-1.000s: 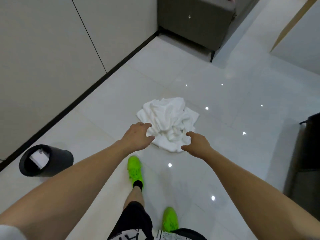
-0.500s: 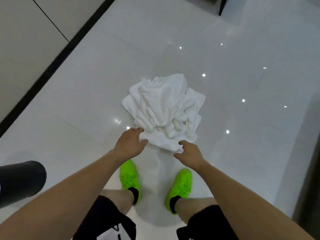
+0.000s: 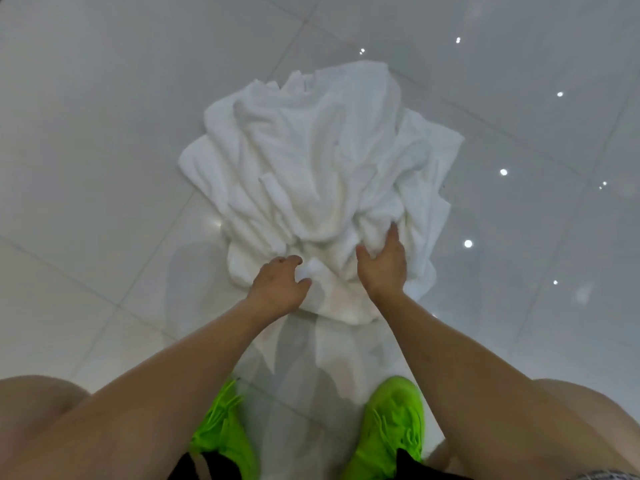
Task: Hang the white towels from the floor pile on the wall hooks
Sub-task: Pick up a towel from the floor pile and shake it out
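Observation:
A crumpled pile of white towels [image 3: 322,161] lies on the glossy white tile floor straight ahead of me. My left hand [image 3: 277,289] is at the pile's near edge, fingers loosely curled, fingertips and thumb touching a small fold without closing on it. My right hand [image 3: 384,268] rests on the near right part of the pile. Its forefinger is straight and pushed into the folds, its thumb is spread, and a ridge of towel sits between them. The other right fingers are hidden by the hand and cloth. No wall hooks are in view.
My two bright green shoes [image 3: 391,424] stand on the tiles [image 3: 86,168] just behind the pile, with my knees at the lower corners of the view. Ceiling lights reflect as bright spots on the floor to the right.
I have bent down much closer to the pile. Both hands moved forward from the air onto the towels, and the right forefinger has pushed into the folds. The black bin has left the view.

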The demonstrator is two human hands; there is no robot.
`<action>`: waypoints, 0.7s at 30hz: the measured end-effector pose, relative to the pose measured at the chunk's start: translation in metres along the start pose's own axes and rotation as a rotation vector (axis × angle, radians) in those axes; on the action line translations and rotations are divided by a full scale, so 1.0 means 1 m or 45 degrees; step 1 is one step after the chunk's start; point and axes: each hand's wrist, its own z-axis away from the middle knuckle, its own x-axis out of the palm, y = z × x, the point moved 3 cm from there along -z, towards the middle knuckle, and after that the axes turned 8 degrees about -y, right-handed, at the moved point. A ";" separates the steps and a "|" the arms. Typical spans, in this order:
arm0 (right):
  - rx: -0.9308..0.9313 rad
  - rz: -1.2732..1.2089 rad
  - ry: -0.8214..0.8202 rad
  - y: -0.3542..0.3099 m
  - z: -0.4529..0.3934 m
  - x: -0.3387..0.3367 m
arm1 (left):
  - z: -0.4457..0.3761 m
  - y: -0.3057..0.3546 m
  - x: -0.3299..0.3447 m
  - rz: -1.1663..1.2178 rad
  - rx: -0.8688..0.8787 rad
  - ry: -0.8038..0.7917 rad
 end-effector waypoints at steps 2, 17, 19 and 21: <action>0.020 -0.141 0.033 -0.002 -0.017 0.002 | -0.014 -0.001 0.006 -0.008 0.018 0.005; -0.230 -0.442 0.083 -0.150 0.171 -0.165 | 0.195 0.125 -0.099 0.002 0.163 0.059; -0.284 -0.517 0.072 -0.188 0.212 -0.210 | 0.247 0.159 -0.132 -0.019 0.211 0.051; -0.283 -0.545 -0.001 -0.228 0.250 -0.255 | 0.298 0.197 -0.168 -0.042 0.307 0.035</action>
